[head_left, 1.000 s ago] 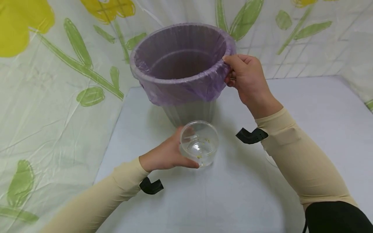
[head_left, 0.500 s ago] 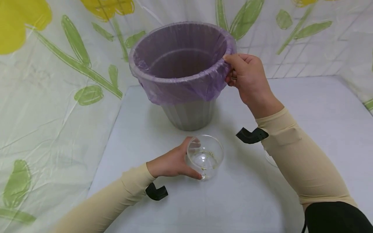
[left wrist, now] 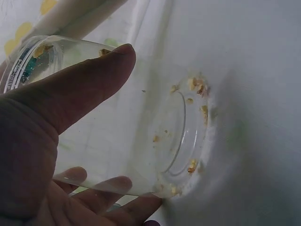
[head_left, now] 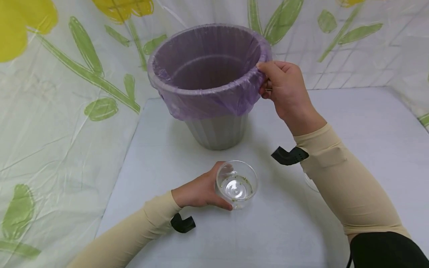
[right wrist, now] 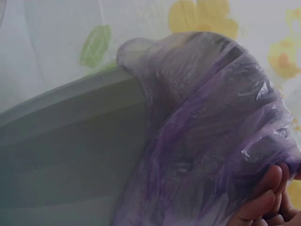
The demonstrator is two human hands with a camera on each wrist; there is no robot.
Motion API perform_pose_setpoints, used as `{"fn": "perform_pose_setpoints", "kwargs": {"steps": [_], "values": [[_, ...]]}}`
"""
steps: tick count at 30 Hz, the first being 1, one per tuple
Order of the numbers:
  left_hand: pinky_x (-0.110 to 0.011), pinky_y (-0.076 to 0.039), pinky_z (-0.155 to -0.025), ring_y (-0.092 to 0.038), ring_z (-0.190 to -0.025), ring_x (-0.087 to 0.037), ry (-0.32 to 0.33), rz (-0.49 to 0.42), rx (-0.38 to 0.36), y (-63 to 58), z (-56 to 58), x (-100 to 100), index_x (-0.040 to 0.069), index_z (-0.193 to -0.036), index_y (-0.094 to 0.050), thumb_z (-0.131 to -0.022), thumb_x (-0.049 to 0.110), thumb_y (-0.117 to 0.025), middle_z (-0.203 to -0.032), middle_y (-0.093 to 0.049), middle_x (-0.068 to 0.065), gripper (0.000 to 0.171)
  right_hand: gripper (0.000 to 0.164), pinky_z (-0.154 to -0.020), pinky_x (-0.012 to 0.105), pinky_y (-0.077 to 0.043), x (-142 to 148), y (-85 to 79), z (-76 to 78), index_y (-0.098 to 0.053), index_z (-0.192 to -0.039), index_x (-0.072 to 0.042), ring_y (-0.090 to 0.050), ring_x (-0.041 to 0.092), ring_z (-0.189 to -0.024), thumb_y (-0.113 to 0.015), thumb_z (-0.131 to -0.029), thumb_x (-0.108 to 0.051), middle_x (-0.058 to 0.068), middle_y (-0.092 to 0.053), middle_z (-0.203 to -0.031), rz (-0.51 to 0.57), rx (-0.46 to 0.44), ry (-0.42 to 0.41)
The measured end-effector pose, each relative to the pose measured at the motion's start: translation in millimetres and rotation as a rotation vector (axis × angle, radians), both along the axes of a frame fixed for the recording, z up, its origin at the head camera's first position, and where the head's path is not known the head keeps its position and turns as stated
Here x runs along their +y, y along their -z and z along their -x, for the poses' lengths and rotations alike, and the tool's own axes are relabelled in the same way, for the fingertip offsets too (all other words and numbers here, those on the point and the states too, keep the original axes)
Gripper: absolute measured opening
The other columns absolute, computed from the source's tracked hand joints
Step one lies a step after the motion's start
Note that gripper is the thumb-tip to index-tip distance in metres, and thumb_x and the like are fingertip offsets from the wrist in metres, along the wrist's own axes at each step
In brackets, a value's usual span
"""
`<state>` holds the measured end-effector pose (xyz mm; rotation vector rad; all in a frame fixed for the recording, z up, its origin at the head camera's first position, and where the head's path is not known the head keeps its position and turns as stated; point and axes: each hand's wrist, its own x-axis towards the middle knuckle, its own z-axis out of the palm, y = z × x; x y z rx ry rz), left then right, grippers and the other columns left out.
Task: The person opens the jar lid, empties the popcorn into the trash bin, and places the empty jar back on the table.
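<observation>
My left hand [head_left: 202, 188] grips a clear jar [head_left: 242, 203] from its left side, thumb in front and fingers behind. The jar is upright with its mouth uncovered, its base on or close to the table. Yellowish crumbs [left wrist: 194, 84] lie around its bottom edge. Behind it stands a grey trash can [head_left: 216, 132], lined with a purple trash bag [head_left: 204, 106] folded over the rim. My right hand [head_left: 289, 93] pinches the bag at the can's right rim; in the right wrist view its curled fingers [right wrist: 261, 205] are at the bag's edge.
White table [head_left: 275, 238] surface lies under everything. Right of the jar, a clear round object [head_left: 311, 183] is mostly hidden behind my right forearm. A flower-printed plastic sheet [head_left: 60, 123] hangs at the left and back, close behind the can.
My left hand has moved the jar toward me and slightly right, away from the can, and lower. The right hand keeps its hold at the rim.
</observation>
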<state>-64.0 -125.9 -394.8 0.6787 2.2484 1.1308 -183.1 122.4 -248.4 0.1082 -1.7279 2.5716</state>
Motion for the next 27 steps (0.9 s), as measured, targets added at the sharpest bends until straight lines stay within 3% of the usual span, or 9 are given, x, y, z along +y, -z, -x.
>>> {"fn": "perform_pose_setpoints", "kwargs": {"steps": [12, 19, 23, 27], "values": [[-0.039, -0.039, -0.105, -0.051, -0.122, -0.016, -0.005, 0.010, 0.017, 6.2, 0.8, 0, 0.018, -0.149, -0.023, -0.065, 0.030, -0.092, -0.136, -0.052, -0.003, 0.109, 0.028, -0.049, 0.025, -0.040, 2, 0.9, 2.0, -0.060, -0.064, -0.002, -0.047, 0.018, -0.050, -0.068, -0.088, -0.013, 0.004, -0.051, -0.056, -0.003, 0.003, 0.008], [-0.040, -0.035, -0.110, -0.044, -0.131, -0.017, 0.087, -0.005, 0.096, 7.0, 5.9, -5, 0.017, -0.152, -0.022, -0.068, 0.020, -0.090, -0.145, -0.043, -0.001, 0.108, 0.028, -0.049, 0.025, -0.041, 3, 2.6, 2.3, -0.060, -0.064, -0.002, -0.047, 0.017, -0.050, -0.068, -0.089, -0.014, 0.004, -0.051, -0.056, -0.002, -0.005, 0.003], [-0.037, -0.031, -0.113, -0.040, -0.135, -0.012, 0.094, 0.053, 0.146, 3.3, 9.5, -12, 0.017, -0.151, -0.031, -0.070, 0.018, -0.087, -0.145, -0.044, 0.003, 0.098, 0.029, -0.049, 0.025, -0.041, 4, 2.1, 2.6, -0.059, -0.063, -0.002, -0.046, 0.017, -0.050, -0.069, -0.088, -0.014, 0.004, -0.050, -0.056, 0.002, -0.012, -0.005], [-0.035, -0.030, -0.113, -0.038, -0.136, -0.011, 0.077, 0.170, 0.156, 0.0, 11.6, -21, 0.016, -0.148, -0.039, -0.075, 0.026, -0.085, -0.144, -0.046, 0.005, 0.087, 0.029, -0.050, 0.025, -0.041, 7, 2.0, 2.9, -0.060, -0.065, -0.002, -0.047, 0.017, -0.050, -0.070, -0.088, -0.015, 0.004, -0.050, -0.057, -0.001, -0.014, -0.030]]}}
